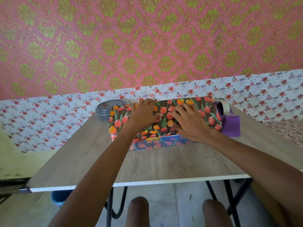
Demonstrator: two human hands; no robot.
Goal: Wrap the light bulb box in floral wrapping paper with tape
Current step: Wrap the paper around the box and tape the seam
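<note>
Paper [205, 112] lies over the box [172, 137], mid frame. Left hand [144, 112] and right hand [188, 122] press it flat, holding nothing. Keep it tight and smooth.

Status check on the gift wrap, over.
Left hand and right hand pressing floral paper down over box. Near box edge uncovered. Tape dispenser at right, untouched.

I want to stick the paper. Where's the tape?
In the head view, the purple tape holder stands on the table, far right, beside the paper-covered box near the right hand.
</note>
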